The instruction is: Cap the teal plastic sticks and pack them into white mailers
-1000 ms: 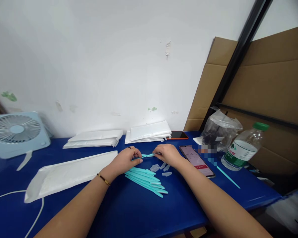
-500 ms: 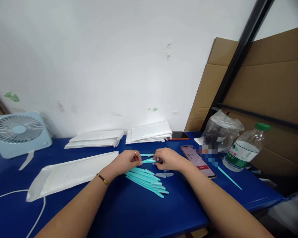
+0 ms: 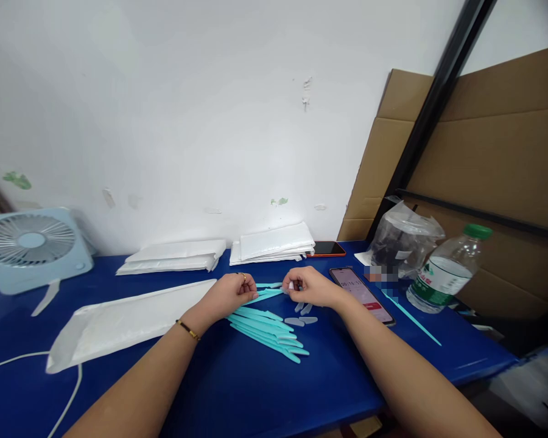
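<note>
Pinched in my left hand (image 3: 232, 295) is a slim turquoise stick (image 3: 270, 293), its tip pointing right. My right hand (image 3: 308, 286) is closed on a small translucent cap (image 3: 290, 285) beside that tip. Several turquoise sticks (image 3: 267, 333) lie fanned out on the blue table (image 3: 237, 389) just below my hands. Small translucent caps (image 3: 294, 321) rest by their right ends. Another turquoise stick lies behind my fingertips, partly hidden.
A fan (image 3: 36, 246) stands at the left, near a long white packet (image 3: 132, 319). White packets (image 3: 274, 242) lie along the wall. At the right are a phone (image 3: 363, 295), a lone turquoise stick (image 3: 415, 320), a plastic bag (image 3: 404, 237) and a bottle (image 3: 450, 267).
My right hand has moved slightly up and away from the stick's tip, and a translucent cap now shows in its fingers. More loose caps are visible below it. The view has shifted slightly.
</note>
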